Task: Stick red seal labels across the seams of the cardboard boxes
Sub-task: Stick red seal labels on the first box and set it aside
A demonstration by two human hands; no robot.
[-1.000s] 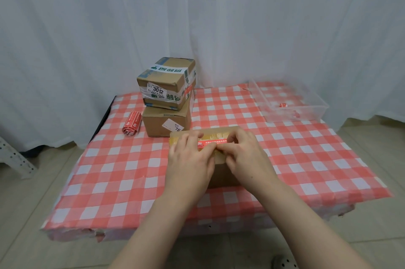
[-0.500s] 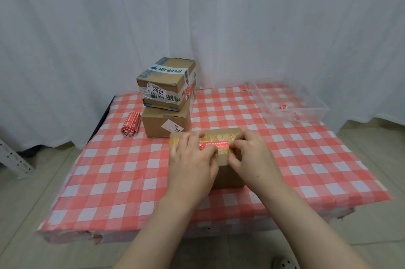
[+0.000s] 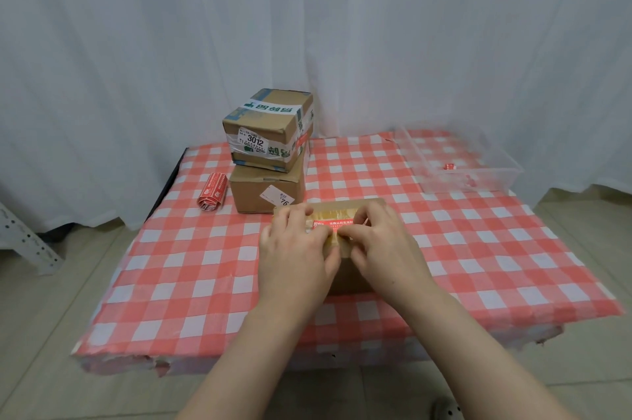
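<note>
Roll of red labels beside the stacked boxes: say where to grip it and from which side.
Come from above and grip the roll of red labels across its middle. It lies on its side, long axis pointing away, left flank open and a gap between its right flank and the lower box.

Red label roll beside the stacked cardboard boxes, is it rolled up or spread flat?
Rolled up: the red label roll lies on the red checked tablecloth as a coil, layers showing at its near end.
</note>
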